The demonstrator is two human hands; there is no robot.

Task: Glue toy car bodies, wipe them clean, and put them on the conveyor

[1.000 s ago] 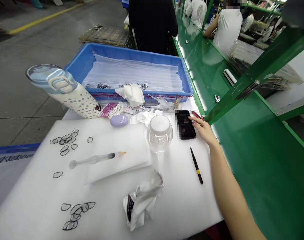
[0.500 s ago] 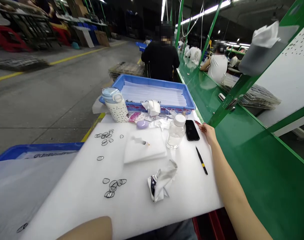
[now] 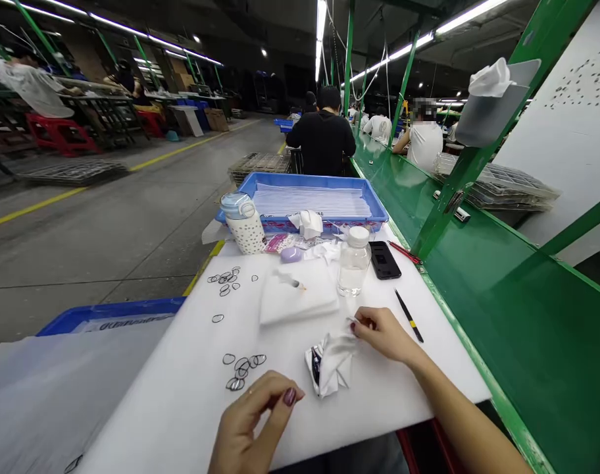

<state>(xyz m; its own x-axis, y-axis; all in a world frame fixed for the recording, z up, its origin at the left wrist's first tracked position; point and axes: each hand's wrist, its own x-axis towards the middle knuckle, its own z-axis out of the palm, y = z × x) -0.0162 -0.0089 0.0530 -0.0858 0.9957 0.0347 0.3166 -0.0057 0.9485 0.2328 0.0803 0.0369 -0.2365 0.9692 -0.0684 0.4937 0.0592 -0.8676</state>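
Observation:
My right hand is closed, its thumb and finger pinching the upper corner of a crumpled white cloth. A dark, shiny object shows at the cloth's left side, partly covered. My left hand hovers at the table's front, thumb and forefinger drawn together; whether anything is between them I cannot make out. Just beyond it lie several thin dark rings, with another cluster of rings farther back. Black tweezers with a yellow band rest right of my right hand.
On the white table stand a clear bottle and a dotted cup. A phone, red-handled tool, purple case and white foam pad lie nearby. A blue tray is behind; a green conveyor runs along the right.
My right hand has left the red-handled tool by the phone and come back to the white cloth. My left hand has come into view at the front. The view has tilted up.

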